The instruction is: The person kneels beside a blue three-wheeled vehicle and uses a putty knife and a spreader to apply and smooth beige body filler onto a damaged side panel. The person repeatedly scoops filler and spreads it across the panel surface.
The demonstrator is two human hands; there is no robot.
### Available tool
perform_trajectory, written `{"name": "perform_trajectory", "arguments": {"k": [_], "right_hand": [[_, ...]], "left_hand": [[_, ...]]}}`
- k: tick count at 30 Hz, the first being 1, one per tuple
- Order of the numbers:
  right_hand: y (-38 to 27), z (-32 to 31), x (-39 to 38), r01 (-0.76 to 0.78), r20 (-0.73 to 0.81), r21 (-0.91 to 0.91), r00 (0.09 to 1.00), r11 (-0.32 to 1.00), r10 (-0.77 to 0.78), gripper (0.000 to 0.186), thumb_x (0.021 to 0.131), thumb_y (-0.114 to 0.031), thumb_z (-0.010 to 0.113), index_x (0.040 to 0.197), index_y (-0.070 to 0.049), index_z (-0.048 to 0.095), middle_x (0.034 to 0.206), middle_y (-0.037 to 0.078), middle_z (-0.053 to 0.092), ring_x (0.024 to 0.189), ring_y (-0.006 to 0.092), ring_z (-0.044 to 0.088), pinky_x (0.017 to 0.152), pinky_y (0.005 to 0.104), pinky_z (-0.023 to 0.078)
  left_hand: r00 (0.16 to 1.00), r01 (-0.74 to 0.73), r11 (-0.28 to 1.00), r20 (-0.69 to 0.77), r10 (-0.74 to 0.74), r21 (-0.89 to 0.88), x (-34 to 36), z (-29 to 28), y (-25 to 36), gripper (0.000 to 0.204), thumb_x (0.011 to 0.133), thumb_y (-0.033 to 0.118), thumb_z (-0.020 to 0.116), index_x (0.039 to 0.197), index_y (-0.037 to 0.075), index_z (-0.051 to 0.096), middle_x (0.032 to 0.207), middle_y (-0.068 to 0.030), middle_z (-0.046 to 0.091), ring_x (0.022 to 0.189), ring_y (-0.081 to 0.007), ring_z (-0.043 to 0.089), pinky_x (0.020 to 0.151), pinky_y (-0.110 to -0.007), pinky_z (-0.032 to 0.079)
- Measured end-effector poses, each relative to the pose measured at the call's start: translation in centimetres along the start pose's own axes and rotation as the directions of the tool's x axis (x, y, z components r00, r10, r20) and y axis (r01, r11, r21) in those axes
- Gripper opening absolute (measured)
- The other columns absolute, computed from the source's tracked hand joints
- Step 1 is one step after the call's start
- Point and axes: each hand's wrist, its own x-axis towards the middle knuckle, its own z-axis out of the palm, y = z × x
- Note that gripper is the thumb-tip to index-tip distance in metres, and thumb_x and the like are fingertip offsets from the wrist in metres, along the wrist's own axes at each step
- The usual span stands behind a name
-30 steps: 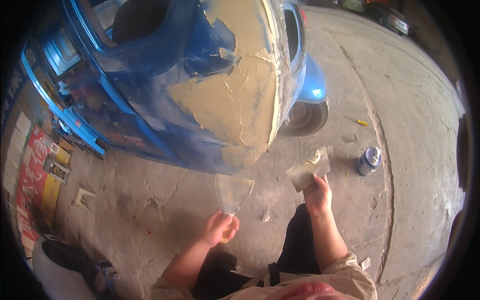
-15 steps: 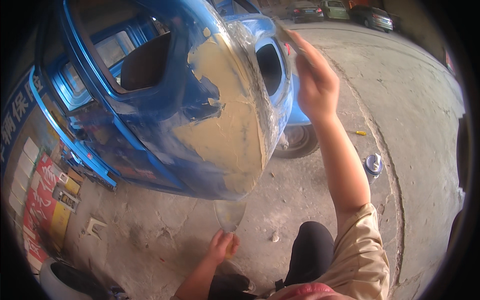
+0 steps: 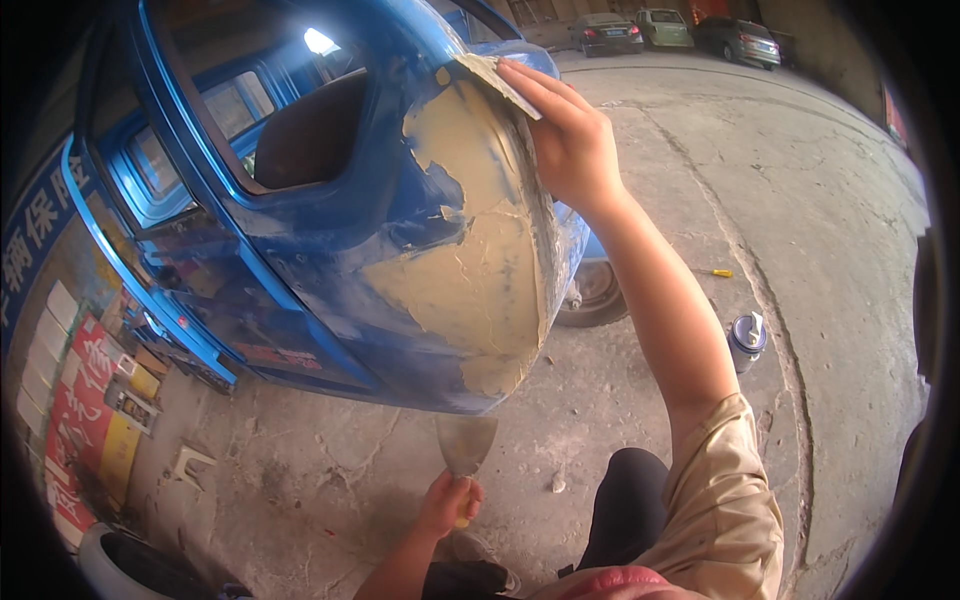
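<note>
Beige filler putty [image 3: 468,275] covers the rounded corner of a blue vehicle body [image 3: 300,230], its surface uneven with ragged edges. Up at the top of that patch, my right hand [image 3: 580,150] is closed on a thin, pale, putty-smeared spreader [image 3: 505,85], its fingers laid along the plate. The spreader lies against the corner's upper edge. Low in front of the body, my left hand [image 3: 447,505] grips the yellowish handle of a putty knife [image 3: 466,443]. Its wide blade points up toward the vehicle's lower edge; I cannot tell whether they touch.
A lidded can [image 3: 746,342] stands on the concrete floor to the right, with a yellow-handled tool [image 3: 720,273] lying beyond it. A wheel [image 3: 595,295] shows behind the corner. At left are a small stool [image 3: 190,466] and a red signboard [image 3: 85,405]. Parked cars [image 3: 610,35] stand far back.
My right hand has moved left and inward, bringing the spreader over the corner's upper edge. My left hand still grips the putty knife low down, its blade turned to show broader.
</note>
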Motion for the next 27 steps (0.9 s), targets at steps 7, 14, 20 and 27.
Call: {"name": "perform_trajectory", "arguments": {"k": [7,14,20,27], "right_hand": [[0.6,-0.4,-3.3,0.099,0.034,-0.093,0.995,0.991,-0.096,0.067,0.065,0.021,0.039,0.122,-0.005,0.064,0.129,0.015,0.061,0.123,0.0306,0.056,0.103,0.0375,0.046],[2.0,-3.3,-4.1,0.009,-0.071,-0.142,0.997,0.99,-0.019,0.048,0.084,0.015,0.048,0.125,-0.003,0.062,0.123,0.015,0.064,0.12,0.0276,0.059,0.101,0.034,0.046],[0.5,-1.8,1.3,0.035,-0.052,0.009,0.998,0.999,-0.034,0.045,0.084,0.009,0.051,0.123,-0.011,0.065,0.123,0.011,0.065,0.114,0.026,0.062,0.096,0.033,0.049],[0.6,-1.7,-0.7,0.095,0.086,-0.003,0.992,0.995,-0.094,0.058,0.074,0.017,0.045,0.12,-0.011,0.066,0.123,0.011,0.065,0.119,0.0283,0.059,0.099,0.036,0.048]], "left_hand": [[1.0,0.014,1.0,-0.002,-0.014,-0.005,0.0,-0.5,-0.1,0.022,0.1,0.026,0.049,0.111,0.007,0.049,0.082,-0.0115,0.061,0.054,-0.0159,0.055,0.049,-0.029,0.046],[0.999,0.005,1.0,-0.035,-0.005,0.005,0.4,0.0,-0.2,0.019,0.1,0.023,0.048,0.11,0.006,0.05,0.083,-0.0111,0.062,0.056,-0.016,0.055,0.05,-0.029,0.045],[1.0,-0.011,1.0,0.0,0.011,0.003,0.3,-0.5,-0.7,0.021,0.1,0.024,0.05,0.11,0.006,0.049,0.082,-0.0118,0.061,0.055,-0.0162,0.055,0.049,-0.029,0.045],[1.0,0.007,1.0,-0.022,-0.007,0.013,0.1,-0.2,0.0,0.024,0.1,0.027,0.05,0.111,0.006,0.049,0.082,-0.0104,0.061,0.057,-0.015,0.055,0.051,-0.028,0.045]]}}
